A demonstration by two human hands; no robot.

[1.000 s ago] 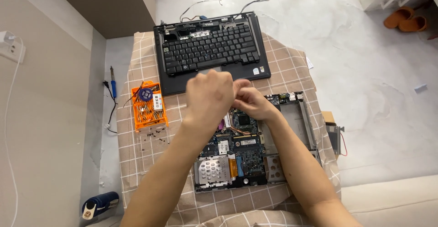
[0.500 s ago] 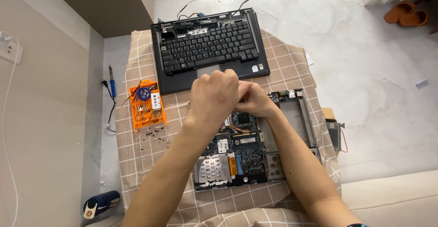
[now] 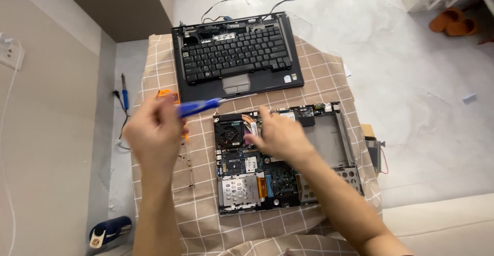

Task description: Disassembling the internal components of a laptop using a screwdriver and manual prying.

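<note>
My left hand is closed around a blue-handled screwdriver, lifted over the checked cloth to the left of an opened laptop base. The tool's tip points right, toward the far edge of the base. My right hand rests on the exposed circuit board, fingers spread beside the black fan and the copper heat pipe. The detached black keyboard panel lies beyond the base. An orange screw box is mostly hidden behind my left hand.
A blue soldering iron with its cable lies on the floor at the left. A blue-and-white tool sits at the lower left. A small metal bracket lies right of the cloth. Orange slippers are at the far right.
My left hand has pulled away from the laptop base to the left with the screwdriver. My right hand stayed on the board and spread flat. The camera tilted.
</note>
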